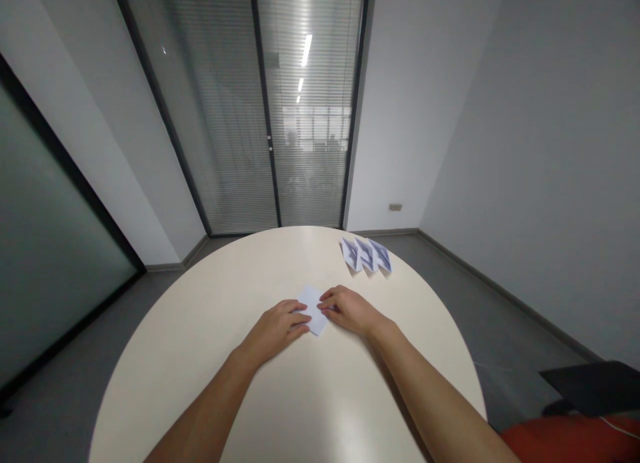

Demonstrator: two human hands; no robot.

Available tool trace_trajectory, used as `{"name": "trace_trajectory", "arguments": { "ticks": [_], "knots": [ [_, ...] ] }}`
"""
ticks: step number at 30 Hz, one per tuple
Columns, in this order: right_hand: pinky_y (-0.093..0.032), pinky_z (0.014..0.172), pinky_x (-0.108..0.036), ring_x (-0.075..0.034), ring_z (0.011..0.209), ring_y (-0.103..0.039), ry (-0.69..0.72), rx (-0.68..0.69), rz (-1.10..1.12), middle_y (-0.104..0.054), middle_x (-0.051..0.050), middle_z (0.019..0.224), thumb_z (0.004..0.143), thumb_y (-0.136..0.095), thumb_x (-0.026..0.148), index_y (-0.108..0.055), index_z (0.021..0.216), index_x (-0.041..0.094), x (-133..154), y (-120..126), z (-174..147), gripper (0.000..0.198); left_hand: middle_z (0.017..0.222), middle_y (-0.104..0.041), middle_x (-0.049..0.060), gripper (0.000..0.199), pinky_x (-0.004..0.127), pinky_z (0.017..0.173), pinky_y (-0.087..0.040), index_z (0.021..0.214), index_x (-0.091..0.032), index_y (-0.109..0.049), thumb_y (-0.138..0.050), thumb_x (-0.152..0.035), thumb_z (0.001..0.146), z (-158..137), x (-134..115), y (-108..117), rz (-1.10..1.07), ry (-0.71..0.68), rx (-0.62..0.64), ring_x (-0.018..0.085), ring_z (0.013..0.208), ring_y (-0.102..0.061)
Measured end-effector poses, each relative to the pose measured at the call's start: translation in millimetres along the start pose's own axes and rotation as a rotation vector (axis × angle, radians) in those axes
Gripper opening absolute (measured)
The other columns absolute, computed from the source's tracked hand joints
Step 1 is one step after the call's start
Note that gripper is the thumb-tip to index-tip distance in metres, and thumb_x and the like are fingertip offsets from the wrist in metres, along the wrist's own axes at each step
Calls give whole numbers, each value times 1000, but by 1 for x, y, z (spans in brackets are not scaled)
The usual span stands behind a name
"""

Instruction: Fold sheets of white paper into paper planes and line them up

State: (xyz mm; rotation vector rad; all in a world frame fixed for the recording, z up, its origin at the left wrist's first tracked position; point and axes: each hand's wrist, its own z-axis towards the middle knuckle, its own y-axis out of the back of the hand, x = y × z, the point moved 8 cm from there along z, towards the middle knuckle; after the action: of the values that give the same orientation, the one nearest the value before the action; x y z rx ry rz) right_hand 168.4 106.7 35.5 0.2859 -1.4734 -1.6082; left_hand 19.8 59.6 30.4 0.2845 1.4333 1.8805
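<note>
A small white folded paper [315, 320] lies near the middle of the round table [210, 330]. My left hand [280, 326] rests on its left side, fingers apart and stretched over the edge. On the opposite side, my right hand [347, 308] has its fingertips closed together at the paper's right edge, in what looks like a pinch. The fingers hide parts of both edges. Farther back to the right, three folded paper pieces [367, 255] stand in an overlapping row, apart from both hands.
Behind the table is a dark-framed glass partition [270, 143] with blinds. A grey wall [540, 150] rises on the right, with a small socket plate [395, 208] low down. At the lower right are a black flat object [595, 388] and something red [570, 442] with a pale cable.
</note>
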Motion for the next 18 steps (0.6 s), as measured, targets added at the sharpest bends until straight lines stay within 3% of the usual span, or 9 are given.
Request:
{"name": "trace_trajectory", "arguments": {
  "ticks": [9, 14, 18],
  "knots": [
    [-49, 88, -32, -28, 108, -68, 16, 88, 61, -75, -13, 115, 90, -65, 53, -83, 93, 22, 10, 10, -2, 36, 120, -74, 2, 25, 38, 102, -51, 110, -27, -75, -53, -34, 103, 1, 5, 2, 8, 27, -2, 22, 115, -64],
    [-50, 83, -29, -25, 101, -70, -9, 134, 243, -73, -11, 122, 84, -73, 45, -82, 105, 22, -2, 6, -4, 32, 113, -76, 4, 28, 34, 95, -51, 109, -24, -73, -48, -33, 105, 3, 5, 4, 24, 85, 24, 21, 107, -68],
    [-46, 69, -26, -21, 81, -68, -88, 106, 300, -79, -7, 101, 86, -68, 39, -82, 95, 20, -8, 6, -4, 25, 100, -76, 3, 29, 28, 85, -50, 101, -24, -72, -44, -32, 106, 3, 7, 6, 37, 173, 41, 19, 94, -71]
  ]
}}
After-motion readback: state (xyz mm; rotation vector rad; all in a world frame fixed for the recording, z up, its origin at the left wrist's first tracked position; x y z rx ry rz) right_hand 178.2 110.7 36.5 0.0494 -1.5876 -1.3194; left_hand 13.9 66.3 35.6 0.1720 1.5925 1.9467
